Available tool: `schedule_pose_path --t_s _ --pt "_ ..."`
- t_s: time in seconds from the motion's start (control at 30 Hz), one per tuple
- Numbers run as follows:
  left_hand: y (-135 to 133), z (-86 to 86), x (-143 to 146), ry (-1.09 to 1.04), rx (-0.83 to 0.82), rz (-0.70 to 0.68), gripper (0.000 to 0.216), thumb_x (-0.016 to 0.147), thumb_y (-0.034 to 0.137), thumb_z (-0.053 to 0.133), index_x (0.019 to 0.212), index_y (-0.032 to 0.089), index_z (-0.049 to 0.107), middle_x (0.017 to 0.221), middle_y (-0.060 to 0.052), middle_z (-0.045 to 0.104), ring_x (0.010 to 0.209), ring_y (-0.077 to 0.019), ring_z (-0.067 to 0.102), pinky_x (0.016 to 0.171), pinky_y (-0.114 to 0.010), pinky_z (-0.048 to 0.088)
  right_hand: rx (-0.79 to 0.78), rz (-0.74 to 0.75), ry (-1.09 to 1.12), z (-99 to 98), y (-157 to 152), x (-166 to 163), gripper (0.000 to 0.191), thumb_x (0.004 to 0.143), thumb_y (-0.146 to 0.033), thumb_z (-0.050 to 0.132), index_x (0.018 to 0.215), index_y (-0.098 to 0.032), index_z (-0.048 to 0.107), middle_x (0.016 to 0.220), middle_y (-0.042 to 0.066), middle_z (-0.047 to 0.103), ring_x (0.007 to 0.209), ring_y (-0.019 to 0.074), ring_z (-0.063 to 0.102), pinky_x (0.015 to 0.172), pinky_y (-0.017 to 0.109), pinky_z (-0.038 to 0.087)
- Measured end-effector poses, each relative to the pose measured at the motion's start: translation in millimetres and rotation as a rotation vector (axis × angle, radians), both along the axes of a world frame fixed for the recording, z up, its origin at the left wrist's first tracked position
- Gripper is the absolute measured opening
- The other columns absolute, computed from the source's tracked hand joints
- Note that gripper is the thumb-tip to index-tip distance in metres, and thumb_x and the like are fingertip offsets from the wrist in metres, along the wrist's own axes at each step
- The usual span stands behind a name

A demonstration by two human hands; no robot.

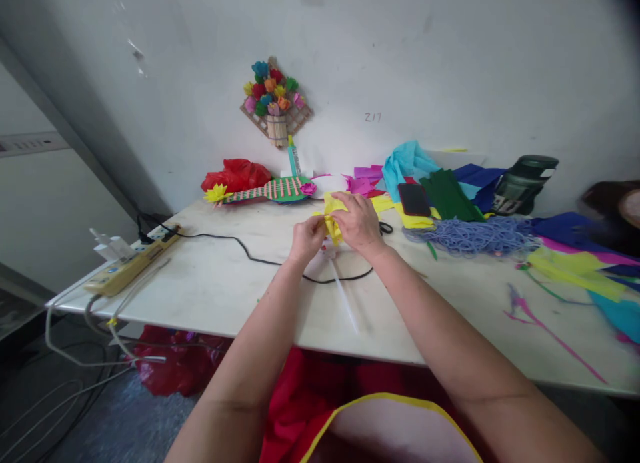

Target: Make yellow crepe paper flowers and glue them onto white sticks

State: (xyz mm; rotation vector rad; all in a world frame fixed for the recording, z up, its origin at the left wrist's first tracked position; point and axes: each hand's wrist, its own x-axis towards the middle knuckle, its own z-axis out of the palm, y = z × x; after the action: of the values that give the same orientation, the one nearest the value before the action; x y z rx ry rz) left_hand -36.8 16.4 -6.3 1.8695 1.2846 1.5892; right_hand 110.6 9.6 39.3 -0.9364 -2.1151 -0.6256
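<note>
Both my hands meet over the middle of the table and hold yellow crepe paper (pixel 334 203) between them. My left hand (pixel 307 239) pinches its lower left edge with closed fingers. My right hand (pixel 361 223) grips the other side, its fingers curled over the top. Just below the hands lies a pale device (pixel 327 248) with a spot of red, mostly covered. From it a long whitish translucent stick (pixel 345 299), like a glue stick, points toward me. Black scissor handles (pixel 385 228) show beside my right hand.
A black cord (pixel 245 249) crosses the table from a power strip (pixel 133 261) at left. Behind lies a green guitar-shaped craft (pixel 287 190). At right are a phone (pixel 414 199), coloured crepe paper (pixel 453 195), tangled bluish string (pixel 470 236) and a dark cup (pixel 524 183).
</note>
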Motion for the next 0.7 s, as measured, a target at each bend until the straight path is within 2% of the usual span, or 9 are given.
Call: schedule_pose_path --t_s 0.23,0.47,0.7 --pt "3.3 -2.2 -0.5 0.039 0.016 0.012 0.022 0.069 0.017 0.049 0.084 0.015 0.065 0.070 -0.001 0.066 0.061 -0.0121 0.061 0.060 -0.021 0.049 -0.018 -0.005 0.071 -1.4 1.5 3.7 0.026 0.082 -0.023 0.040 0.095 -0.020 0.063 0.127 0.006 0.045 0.099 0.0244 0.043 0.082 0.039 0.033" --pt "3.9 -3.4 -2.1 0.086 0.057 0.034 0.025 0.070 0.018 0.049 0.089 0.014 0.064 0.075 -0.004 0.067 0.066 -0.0128 0.061 0.063 -0.022 0.049 -0.059 -0.043 0.012 1.1 -3.3 2.1 0.022 0.076 -0.022 0.047 0.091 -0.017 0.062 0.130 0.008 0.042 0.101 0.0272 0.041 0.082 0.041 0.031" --pt "6.8 -7.1 -2.6 0.067 0.069 0.032 0.028 0.069 0.017 0.049 0.093 0.015 0.064 0.076 -0.004 0.067 0.062 -0.0123 0.061 0.063 -0.023 0.050 -0.061 -0.062 -0.016 2.6 -3.2 -4.0 0.020 0.075 -0.017 0.045 0.084 -0.016 0.062 0.131 0.008 0.041 0.106 0.0285 0.037 0.086 0.043 0.029"
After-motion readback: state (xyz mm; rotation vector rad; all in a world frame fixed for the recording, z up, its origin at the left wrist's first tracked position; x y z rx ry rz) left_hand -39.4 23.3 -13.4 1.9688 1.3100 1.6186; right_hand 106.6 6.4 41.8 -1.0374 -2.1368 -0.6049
